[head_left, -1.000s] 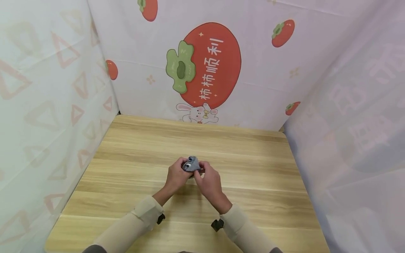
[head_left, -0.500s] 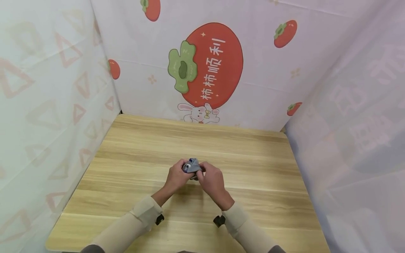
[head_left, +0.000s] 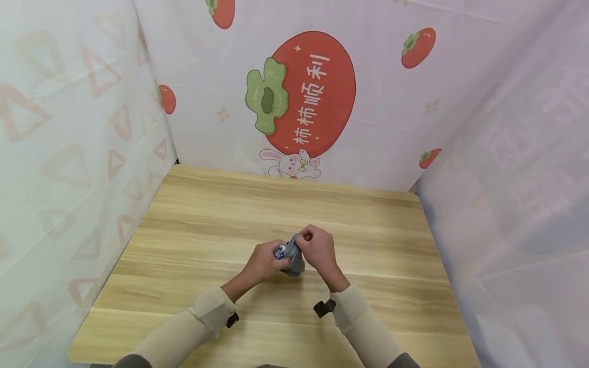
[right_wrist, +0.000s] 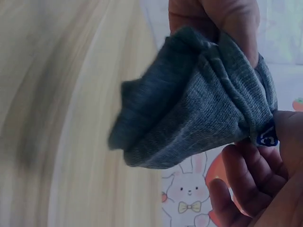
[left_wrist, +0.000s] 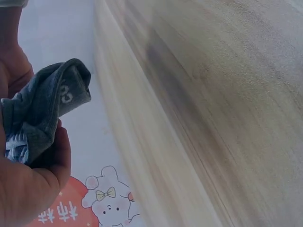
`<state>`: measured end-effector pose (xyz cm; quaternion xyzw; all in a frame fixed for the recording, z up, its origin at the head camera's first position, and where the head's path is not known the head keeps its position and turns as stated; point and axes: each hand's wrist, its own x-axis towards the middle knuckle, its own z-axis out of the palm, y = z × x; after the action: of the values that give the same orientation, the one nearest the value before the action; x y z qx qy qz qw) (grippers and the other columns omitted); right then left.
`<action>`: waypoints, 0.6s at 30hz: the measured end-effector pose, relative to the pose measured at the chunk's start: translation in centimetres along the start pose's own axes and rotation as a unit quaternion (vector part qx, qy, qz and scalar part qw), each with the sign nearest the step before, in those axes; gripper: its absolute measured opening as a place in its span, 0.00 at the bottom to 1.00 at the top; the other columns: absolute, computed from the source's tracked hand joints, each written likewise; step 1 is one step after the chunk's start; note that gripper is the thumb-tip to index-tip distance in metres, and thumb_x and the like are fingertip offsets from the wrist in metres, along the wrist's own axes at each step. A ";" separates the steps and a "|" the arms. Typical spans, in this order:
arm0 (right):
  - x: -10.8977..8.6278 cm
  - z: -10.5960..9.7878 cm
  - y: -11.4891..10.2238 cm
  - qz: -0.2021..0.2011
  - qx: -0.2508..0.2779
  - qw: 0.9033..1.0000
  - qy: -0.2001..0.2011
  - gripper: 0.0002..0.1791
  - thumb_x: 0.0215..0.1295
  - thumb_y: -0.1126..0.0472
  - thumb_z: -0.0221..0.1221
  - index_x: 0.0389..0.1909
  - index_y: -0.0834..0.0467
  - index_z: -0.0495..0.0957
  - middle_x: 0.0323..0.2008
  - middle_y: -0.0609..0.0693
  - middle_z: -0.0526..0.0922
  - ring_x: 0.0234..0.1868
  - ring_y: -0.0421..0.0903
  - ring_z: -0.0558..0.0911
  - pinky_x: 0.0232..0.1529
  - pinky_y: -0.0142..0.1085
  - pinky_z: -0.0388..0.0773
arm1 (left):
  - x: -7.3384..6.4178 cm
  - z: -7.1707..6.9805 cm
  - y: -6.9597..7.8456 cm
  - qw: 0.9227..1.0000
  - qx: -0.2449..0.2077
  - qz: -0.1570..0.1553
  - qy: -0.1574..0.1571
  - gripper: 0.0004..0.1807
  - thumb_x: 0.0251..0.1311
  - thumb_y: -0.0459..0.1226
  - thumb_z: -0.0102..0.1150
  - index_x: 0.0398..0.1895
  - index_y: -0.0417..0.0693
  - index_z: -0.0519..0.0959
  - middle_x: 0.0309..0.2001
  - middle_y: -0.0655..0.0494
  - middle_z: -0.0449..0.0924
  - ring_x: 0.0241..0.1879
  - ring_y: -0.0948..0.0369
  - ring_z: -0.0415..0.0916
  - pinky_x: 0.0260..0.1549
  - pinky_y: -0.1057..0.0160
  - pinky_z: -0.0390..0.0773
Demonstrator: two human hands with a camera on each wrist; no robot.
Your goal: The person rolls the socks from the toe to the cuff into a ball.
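A bunched grey knit sock (head_left: 296, 263) with blue and white marks is held between both hands over the middle of the table. My left hand (head_left: 264, 261) grips its left side, thumb laid across the front. With thumb and fingers my right hand (head_left: 319, 247) pinches its upper right edge. In the right wrist view, folded layers of the sock (right_wrist: 189, 109) spread from the left hand (right_wrist: 220, 19) at the top to the right hand (right_wrist: 258, 182), beside a blue patch. White marks show inside the open fold of the sock (left_wrist: 47, 106) in the left wrist view.
The wood-grain table (head_left: 207, 204) lies under both hands. Behind it hangs a white cloth (head_left: 377, 128) printed with persimmons and a rabbit; cloth walls also close in the left and right sides. A black strap (head_left: 324, 307) is on the right wrist.
My right hand has moved up and right with the sock's edge, stretching the fabric. My left hand has shifted right and slightly down, and more grey fabric shows below it.
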<state>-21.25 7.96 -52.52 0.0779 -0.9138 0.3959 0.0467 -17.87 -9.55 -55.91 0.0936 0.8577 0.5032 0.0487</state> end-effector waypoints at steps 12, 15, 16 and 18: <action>1.8 -0.9 0.1 -0.030 -0.028 0.998 -0.053 0.06 0.59 0.60 0.64 0.25 0.51 0.86 0.20 0.44 0.84 0.17 0.38 0.72 0.21 0.31 0.69 | 0.3 0.5 0.3 0.988 0.084 0.086 -0.094 0.09 0.51 0.33 0.68 0.22 0.45 0.76 0.21 0.60 0.77 0.21 0.70 0.68 0.19 0.72 0.69; 1.8 -1.1 0.2 -0.021 -0.033 0.998 -0.054 0.05 0.59 0.59 0.65 0.27 0.51 0.87 0.22 0.44 0.86 0.18 0.38 0.74 0.22 0.32 0.71 | 0.4 0.5 -0.1 0.991 0.065 0.073 -0.088 0.08 0.50 0.34 0.67 0.22 0.45 0.76 0.21 0.60 0.78 0.21 0.70 0.69 0.19 0.71 0.70; 1.8 -1.3 0.3 -0.014 -0.034 0.998 -0.049 0.05 0.59 0.59 0.65 0.27 0.51 0.88 0.22 0.44 0.86 0.19 0.39 0.74 0.23 0.32 0.71 | 0.5 0.3 -0.1 0.993 0.055 0.066 -0.081 0.07 0.51 0.34 0.67 0.22 0.45 0.77 0.22 0.59 0.78 0.21 0.69 0.69 0.19 0.71 0.70; 1.7 -1.6 0.8 0.006 -0.035 0.998 -0.043 0.04 0.59 0.59 0.66 0.27 0.52 0.87 0.23 0.44 0.87 0.20 0.39 0.75 0.24 0.32 0.72 | 0.8 0.0 -0.3 0.997 0.023 0.044 -0.058 0.06 0.52 0.36 0.67 0.25 0.45 0.79 0.24 0.59 0.80 0.23 0.68 0.71 0.21 0.70 0.72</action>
<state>-23.07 9.49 -51.73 0.0881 -0.9285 0.3606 0.0080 -18.68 -9.55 -56.14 0.1616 0.8600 0.4785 0.0734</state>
